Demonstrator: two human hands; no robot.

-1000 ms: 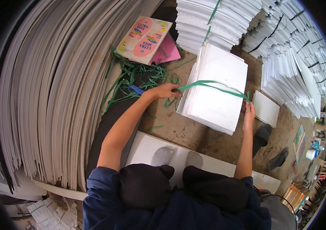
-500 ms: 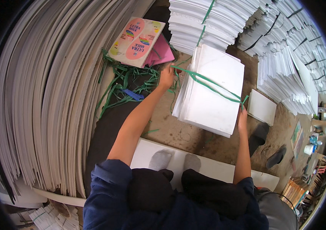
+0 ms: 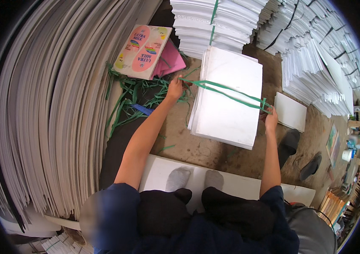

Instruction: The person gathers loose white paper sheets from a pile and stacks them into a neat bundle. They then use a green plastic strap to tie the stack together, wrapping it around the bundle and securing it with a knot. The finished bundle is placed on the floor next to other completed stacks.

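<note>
A stack of white sheets (image 3: 229, 118) lies on the floor in front of me, its left edges slightly uneven. Across its top runs a green plastic strap (image 3: 235, 94), looped in two strands. At the stack's left side my left hand (image 3: 175, 88) is closed on one end of the strap. Beyond the right edge my right hand (image 3: 271, 120) pinches the other end, beside a small knot. The strap looks taut between both hands.
Tall stacks of board (image 3: 57, 106) rise on my left. Tangled green straps (image 3: 131, 99) lie beside a printed carton sheet (image 3: 144, 51) and pink sheets (image 3: 171, 59). Tied white bundles (image 3: 218, 29) stand behind. A smaller white pile (image 3: 291, 111) and dark slippers (image 3: 289, 146) are at right.
My right hand has risen slightly with its strap end, away from the stack's right edge. My left hand still holds its end. The whole view has shifted a little.
</note>
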